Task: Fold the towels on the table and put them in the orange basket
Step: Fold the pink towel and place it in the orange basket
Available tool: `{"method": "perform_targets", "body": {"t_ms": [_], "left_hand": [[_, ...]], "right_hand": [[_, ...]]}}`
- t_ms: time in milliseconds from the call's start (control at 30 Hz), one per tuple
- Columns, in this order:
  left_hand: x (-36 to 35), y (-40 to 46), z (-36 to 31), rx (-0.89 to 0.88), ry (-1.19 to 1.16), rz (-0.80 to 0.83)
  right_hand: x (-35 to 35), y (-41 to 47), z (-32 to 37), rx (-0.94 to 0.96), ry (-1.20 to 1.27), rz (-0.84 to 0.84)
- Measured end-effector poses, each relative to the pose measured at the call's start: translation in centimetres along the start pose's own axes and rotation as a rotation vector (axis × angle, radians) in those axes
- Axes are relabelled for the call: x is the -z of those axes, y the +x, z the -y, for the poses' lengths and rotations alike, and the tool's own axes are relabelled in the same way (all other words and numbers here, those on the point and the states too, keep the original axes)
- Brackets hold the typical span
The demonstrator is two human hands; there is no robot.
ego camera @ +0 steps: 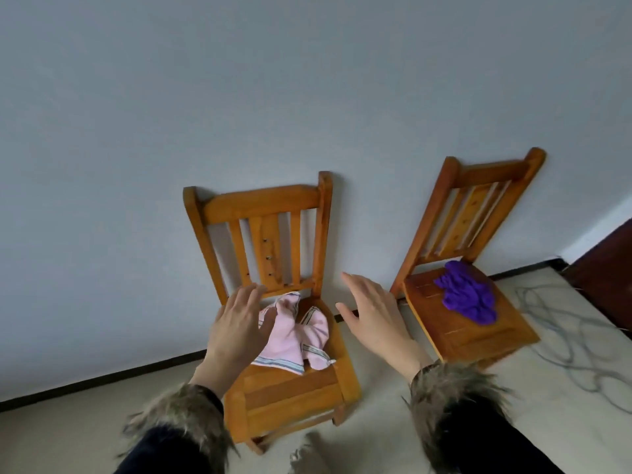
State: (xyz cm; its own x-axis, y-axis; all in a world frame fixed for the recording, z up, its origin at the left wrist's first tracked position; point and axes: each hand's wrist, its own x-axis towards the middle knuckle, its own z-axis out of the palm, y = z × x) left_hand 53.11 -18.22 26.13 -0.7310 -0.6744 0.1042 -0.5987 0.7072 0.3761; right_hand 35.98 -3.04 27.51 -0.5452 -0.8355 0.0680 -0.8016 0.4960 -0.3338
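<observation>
A crumpled pink towel (294, 333) with striped edges lies on the seat of the nearer wooden chair (290, 395). A crumpled purple towel (466, 295) lies on the seat of the second wooden chair (478, 333) to the right. My left hand (239, 330) hovers over the left side of the pink towel, fingers straight, holding nothing. My right hand (372, 316) is spread in the air between the two chairs, empty. No orange basket is in view.
Both chairs stand against a pale wall (307, 97). A grey cable (574, 343) lies in loops on the floor at the right. A dark door or panel (605, 278) is at the far right edge. Fur-trimmed sleeves cover both wrists.
</observation>
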Motion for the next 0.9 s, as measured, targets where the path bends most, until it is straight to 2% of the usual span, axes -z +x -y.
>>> {"method": "perform_targets", "body": {"t_ms": [200, 400, 667, 800, 900], "left_hand": [[-7.7, 7.6, 0.4, 0.028, -0.029, 0.180], [-15.4, 10.5, 3.2, 0.071, 0.095, 0.436], [-31.0, 14.0, 7.6, -0.190, 0.320, 0.449], [-36.1, 14.7, 10.7, -0.261, 0.424, 0.508], [-37.3, 14.3, 13.3, -0.220, 0.485, 0.529]], "right_hand": [[-4.3, 6.4, -5.5, -0.067, -0.017, 0.160], [-11.2, 10.9, -9.1, -0.063, -0.013, 0.326], [-27.5, 17.6, -15.5, 0.022, -0.023, 0.508], [-35.8, 19.0, -15.8, 0.118, 0.020, 0.621], [-39.3, 19.7, -15.3, 0.155, 0.050, 0.669]]}}
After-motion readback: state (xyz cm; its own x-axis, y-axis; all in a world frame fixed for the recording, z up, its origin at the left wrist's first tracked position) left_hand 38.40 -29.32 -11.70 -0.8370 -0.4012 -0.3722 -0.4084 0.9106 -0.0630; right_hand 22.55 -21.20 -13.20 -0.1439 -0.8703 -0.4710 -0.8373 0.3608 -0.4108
